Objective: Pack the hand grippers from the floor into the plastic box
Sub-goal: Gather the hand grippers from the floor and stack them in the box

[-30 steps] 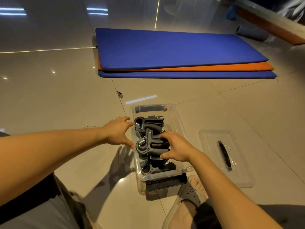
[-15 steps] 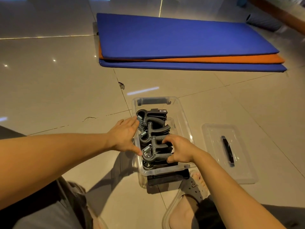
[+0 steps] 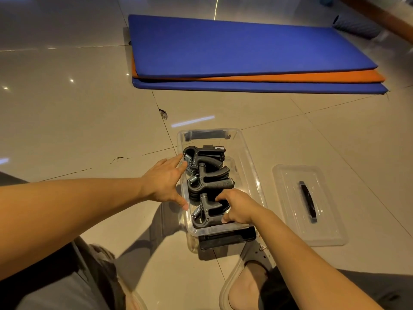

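A clear plastic box point(image 3: 250, 162) stands on the tiled floor in front of me. Several black hand grippers point(image 3: 210, 173) with steel springs lie stacked inside it, filling its left half. My left hand point(image 3: 166, 181) rests flat against the box's left wall, fingers straight, the fingertips by the far gripper's spring. My right hand point(image 3: 237, 205) is inside the box at its near end, fingers curled round the handle of the nearest hand gripper point(image 3: 206, 214).
The box's clear lid point(image 3: 288, 211) with a black handle lies on the floor to the right. Blue and orange mats point(image 3: 245, 54) are stacked further away. My sandalled foot point(image 3: 245, 280) is just below the box, and a rolled dark mat point(image 3: 355, 26) lies far right.
My right hand slid toward the box's near end with the nearest gripper. My left hand stayed on the left wall. The camera tilted slightly.
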`<state>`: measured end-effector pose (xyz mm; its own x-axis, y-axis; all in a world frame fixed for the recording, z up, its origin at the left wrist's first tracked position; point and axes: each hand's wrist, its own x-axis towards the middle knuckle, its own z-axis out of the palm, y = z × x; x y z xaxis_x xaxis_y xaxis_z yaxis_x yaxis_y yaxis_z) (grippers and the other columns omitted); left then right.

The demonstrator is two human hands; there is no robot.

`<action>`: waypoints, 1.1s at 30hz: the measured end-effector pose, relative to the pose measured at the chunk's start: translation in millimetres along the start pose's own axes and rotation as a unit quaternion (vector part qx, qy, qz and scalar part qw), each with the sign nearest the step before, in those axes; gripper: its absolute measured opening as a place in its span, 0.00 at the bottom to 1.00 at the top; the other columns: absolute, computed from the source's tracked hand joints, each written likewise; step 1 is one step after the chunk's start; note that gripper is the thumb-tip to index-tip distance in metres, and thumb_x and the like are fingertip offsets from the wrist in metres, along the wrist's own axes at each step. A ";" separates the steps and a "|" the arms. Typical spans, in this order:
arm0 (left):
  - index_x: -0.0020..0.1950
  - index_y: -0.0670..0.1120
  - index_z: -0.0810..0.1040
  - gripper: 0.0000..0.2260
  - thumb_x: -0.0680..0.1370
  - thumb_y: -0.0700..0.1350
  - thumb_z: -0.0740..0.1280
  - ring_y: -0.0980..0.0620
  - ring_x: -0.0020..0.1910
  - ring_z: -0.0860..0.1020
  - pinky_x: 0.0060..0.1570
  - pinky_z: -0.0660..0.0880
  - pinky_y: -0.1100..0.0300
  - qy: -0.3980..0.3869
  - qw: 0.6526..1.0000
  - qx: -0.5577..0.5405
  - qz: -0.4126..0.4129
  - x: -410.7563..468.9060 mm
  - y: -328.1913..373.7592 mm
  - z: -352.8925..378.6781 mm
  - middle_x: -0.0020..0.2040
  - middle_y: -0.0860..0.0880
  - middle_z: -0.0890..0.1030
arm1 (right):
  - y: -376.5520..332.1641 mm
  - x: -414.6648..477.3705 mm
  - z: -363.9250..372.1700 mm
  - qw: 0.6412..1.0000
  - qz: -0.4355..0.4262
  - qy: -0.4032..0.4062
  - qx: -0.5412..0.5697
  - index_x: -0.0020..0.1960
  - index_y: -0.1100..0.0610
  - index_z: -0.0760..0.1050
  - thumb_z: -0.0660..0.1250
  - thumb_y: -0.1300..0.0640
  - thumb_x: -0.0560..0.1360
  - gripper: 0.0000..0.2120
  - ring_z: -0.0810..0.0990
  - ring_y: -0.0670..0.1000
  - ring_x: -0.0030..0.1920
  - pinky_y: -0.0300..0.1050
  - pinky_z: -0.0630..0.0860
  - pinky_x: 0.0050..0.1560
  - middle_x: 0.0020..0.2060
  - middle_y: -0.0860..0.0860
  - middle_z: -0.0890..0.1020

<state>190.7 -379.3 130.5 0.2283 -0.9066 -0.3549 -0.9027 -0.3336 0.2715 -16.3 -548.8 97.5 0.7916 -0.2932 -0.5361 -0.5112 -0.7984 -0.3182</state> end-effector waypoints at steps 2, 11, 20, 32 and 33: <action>0.82 0.45 0.42 0.64 0.60 0.78 0.68 0.44 0.81 0.43 0.77 0.43 0.52 -0.004 1.000 0.002 -0.006 0.5 0.3 -0.5 0.81 0.41 0.38 | 0.9 0.5 2.6 1.000 0.005 -0.002 0.004 0.74 0.50 0.72 0.81 0.53 0.68 0.37 0.76 0.53 0.66 0.50 0.75 0.66 0.68 0.50 0.77; 0.82 0.44 0.41 0.63 0.62 0.77 0.68 0.44 0.81 0.43 0.79 0.46 0.48 -0.020 1.000 0.007 -0.021 -4.4 4.8 -4.2 0.81 0.41 0.39 | -0.7 0.7 4.9 1.000 0.009 -0.004 -0.003 0.76 0.51 0.70 0.80 0.53 0.69 0.38 0.72 0.54 0.71 0.50 0.72 0.69 0.72 0.50 0.72; 0.82 0.48 0.45 0.61 0.62 0.74 0.71 0.41 0.80 0.53 0.77 0.57 0.49 -0.002 0.999 -0.029 -0.046 -52.6 16.6 -12.8 0.82 0.43 0.44 | -22.7 -32.0 -7.7 0.992 0.056 0.084 0.075 0.72 0.53 0.74 0.79 0.51 0.71 0.31 0.76 0.53 0.67 0.45 0.73 0.64 0.68 0.51 0.76; 0.80 0.50 0.58 0.50 0.66 0.69 0.74 0.44 0.76 0.64 0.72 0.67 0.51 0.090 0.984 -0.094 -0.124 -193.9 30.1 -35.1 0.82 0.47 0.53 | -163.9 -99.9 -48.6 0.933 -0.038 0.235 0.269 0.63 0.54 0.80 0.78 0.53 0.72 0.21 0.80 0.49 0.60 0.49 0.77 0.64 0.59 0.49 0.83; 0.80 0.50 0.59 0.49 0.67 0.68 0.74 0.45 0.75 0.65 0.71 0.68 0.52 0.100 0.980 -0.103 -0.137 -211.5 26.8 -39.2 0.81 0.48 0.55 | -182.6 -106.7 -50.1 0.930 -0.055 0.237 0.274 0.63 0.54 0.80 0.78 0.53 0.73 0.20 0.80 0.48 0.60 0.49 0.77 0.64 0.59 0.49 0.83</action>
<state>132.5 -206.6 247.9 0.5372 -0.8016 -0.2624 -0.7096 -0.5977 0.3731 9.4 -398.0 252.0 0.8415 -0.5285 -0.1121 -0.4092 -0.4879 -0.7711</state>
